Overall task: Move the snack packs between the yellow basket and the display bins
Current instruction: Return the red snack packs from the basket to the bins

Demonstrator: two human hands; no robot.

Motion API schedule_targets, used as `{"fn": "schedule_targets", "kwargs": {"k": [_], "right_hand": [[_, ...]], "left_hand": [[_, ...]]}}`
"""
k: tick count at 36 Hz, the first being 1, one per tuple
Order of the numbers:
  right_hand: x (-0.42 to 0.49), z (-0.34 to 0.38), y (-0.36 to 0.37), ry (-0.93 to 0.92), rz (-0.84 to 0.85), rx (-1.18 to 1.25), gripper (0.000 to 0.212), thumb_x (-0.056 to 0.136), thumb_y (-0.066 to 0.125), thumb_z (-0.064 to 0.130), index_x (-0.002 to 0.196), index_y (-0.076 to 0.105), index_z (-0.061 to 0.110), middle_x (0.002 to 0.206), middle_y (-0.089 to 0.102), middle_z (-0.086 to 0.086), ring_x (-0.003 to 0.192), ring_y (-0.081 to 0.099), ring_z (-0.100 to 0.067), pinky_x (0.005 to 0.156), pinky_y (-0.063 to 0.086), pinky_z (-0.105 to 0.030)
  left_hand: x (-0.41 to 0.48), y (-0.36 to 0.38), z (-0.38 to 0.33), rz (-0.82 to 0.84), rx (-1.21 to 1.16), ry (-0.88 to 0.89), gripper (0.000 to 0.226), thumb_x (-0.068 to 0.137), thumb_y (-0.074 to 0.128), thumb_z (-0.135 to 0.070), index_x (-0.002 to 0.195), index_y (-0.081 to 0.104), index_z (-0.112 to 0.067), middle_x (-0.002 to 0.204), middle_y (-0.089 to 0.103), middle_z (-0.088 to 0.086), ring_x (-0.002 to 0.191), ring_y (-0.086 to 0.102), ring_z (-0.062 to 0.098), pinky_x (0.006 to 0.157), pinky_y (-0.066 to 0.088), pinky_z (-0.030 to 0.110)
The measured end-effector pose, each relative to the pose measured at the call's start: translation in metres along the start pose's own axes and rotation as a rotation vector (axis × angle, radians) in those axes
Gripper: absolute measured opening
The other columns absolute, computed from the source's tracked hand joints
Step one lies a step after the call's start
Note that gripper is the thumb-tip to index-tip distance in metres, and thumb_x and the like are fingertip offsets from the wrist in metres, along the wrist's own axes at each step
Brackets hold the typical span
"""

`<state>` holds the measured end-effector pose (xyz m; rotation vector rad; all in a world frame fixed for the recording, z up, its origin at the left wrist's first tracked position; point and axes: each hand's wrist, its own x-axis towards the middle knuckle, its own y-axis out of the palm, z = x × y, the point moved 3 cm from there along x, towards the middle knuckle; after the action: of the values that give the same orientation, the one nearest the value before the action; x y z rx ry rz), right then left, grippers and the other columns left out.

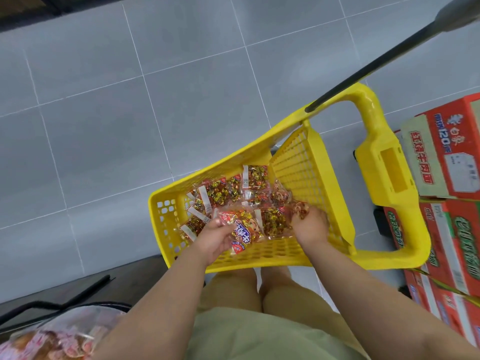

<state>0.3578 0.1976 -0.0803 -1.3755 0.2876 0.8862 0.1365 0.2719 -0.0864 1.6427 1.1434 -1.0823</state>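
You are likely unloading the yellow plastic lattice basket (166, 196).
Your left hand (217, 237) is gripping a red-and-white plastic snack pack (244, 229) above the heap; your right hand (310, 226), grip curled, is clutching a clear pack of gold-wrapped sweets (298, 209). Next, likely: lift both clear.

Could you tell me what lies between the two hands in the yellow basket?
In the head view, snack packs: the left hand holds one, and another lies beside the right hand.

Top red carton (446, 152): "120" + Chinese chars 白象. Snack pack (242, 229) print too blurred to read.
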Motion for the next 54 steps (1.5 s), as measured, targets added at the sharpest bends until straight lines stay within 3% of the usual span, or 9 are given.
{"fn": "schedule_targets", "kwargs": {"k": [3,9,15,22,29,34,40,45,54], "right_hand": [[0.001,0.0,0.013,0.081,0.019,-0.026,0.065,0.087,0.057,0.021,0.14,0.03,-0.003,0.142,0.036,-0.022,0.134,0.029,-0.034,0.111,0.023,-0.037],[0.005,-0.002,0.034,0.154,-0.012,-0.173,0.054,0.087,0.059,0.024,0.132,0.038,0.001,0.135,0.04,-0.02,0.127,0.036,-0.035,0.103,0.03,-0.038],[0.021,-0.018,0.038,0.273,0.084,0.113,0.031,0.093,0.048,0.009,0.123,0.048,0.002,0.125,0.054,-0.022,0.116,0.052,-0.037,0.088,0.043,-0.036],[-0.006,0.004,0.01,-0.106,-0.082,0.139,0.026,0.094,0.051,0.024,0.113,0.052,0.005,0.113,0.058,-0.016,0.105,0.055,-0.034,0.081,0.044,-0.039],[-0.037,0.039,0.038,-0.148,0.651,0.542,0.019,0.091,0.062,0.021,0.104,0.058,0.034,0.088,0.067,0.025,0.086,0.063,0.003,0.063,0.047,-0.01],[-0.041,0.047,0.067,-0.119,0.724,0.528,0.012,0.088,0.064,0.034,0.099,0.06,0.036,0.089,0.068,0.018,0.086,0.063,0.003,0.071,0.047,-0.015],[-0.027,0.042,0.085,-0.084,0.735,0.516,0.019,0.086,0.062,0.047,0.101,0.06,0.035,0.103,0.065,0.015,0.095,0.061,-0.004,0.077,0.048,-0.023],[0.021,0.012,0.068,0.091,0.087,0.334,0.023,0.084,0.068,0.023,0.103,0.061,0.012,0.092,0.058,-0.003,0.084,0.056,-0.021,0.075,0.043,-0.028],[0.063,-0.009,0.095,0.142,0.468,0.018,0.057,0.076,0.078,0.03,0.126,0.059,0.011,0.127,0.061,-0.008,0.117,0.056,-0.026,0.099,0.042,-0.031]], "left_hand": [[0.003,-0.011,0.003,-0.087,0.022,0.03,0.023,0.094,0.053,0.002,0.116,0.057,-0.007,0.086,0.066,0.009,0.071,0.059,0.021,0.056,0.051,0.029],[0.007,-0.04,0.014,-0.164,0.007,0.008,0.034,0.094,0.054,0.0,0.121,0.052,-0.02,0.118,0.066,0.011,0.109,0.062,0.031,0.096,0.048,0.054],[0.012,-0.062,0.02,-0.216,0.071,-0.019,0.028,0.095,0.054,-0.005,0.119,0.058,-0.019,0.108,0.07,0.006,0.101,0.066,0.028,0.097,0.048,0.052],[0.02,-0.066,0.014,-0.248,-0.002,-0.025,0.032,0.096,0.056,-0.032,0.126,0.058,-0.021,0.109,0.072,0.008,0.103,0.067,0.029,0.095,0.05,0.052],[0.02,-0.048,0.002,-0.111,-0.024,-0.034,0.045,0.096,0.053,-0.038,0.134,0.053,-0.013,0.122,0.065,0.011,0.111,0.062,0.029,0.103,0.042,0.054],[0.012,-0.033,-0.011,0.06,0.021,0.004,0.059,0.084,0.04,-0.068,0.12,0.06,-0.026,0.113,0.071,0.007,0.106,0.067,0.025,0.091,0.052,0.049],[0.02,-0.041,-0.001,-0.048,0.19,0.014,0.049,0.073,0.081,-0.032,0.118,0.062,-0.024,0.104,0.074,0.001,0.101,0.068,0.022,0.092,0.053,0.047],[0.025,-0.049,0.01,-0.129,0.137,-0.011,0.055,0.075,0.08,-0.028,0.125,0.059,-0.021,0.108,0.072,0.005,0.096,0.07,0.026,0.087,0.055,0.051],[0.021,-0.08,0.02,-0.182,-0.065,0.013,0.04,0.081,0.074,-0.013,0.118,0.06,-0.018,0.106,0.072,0.011,0.094,0.07,0.029,0.085,0.055,0.051]]}}
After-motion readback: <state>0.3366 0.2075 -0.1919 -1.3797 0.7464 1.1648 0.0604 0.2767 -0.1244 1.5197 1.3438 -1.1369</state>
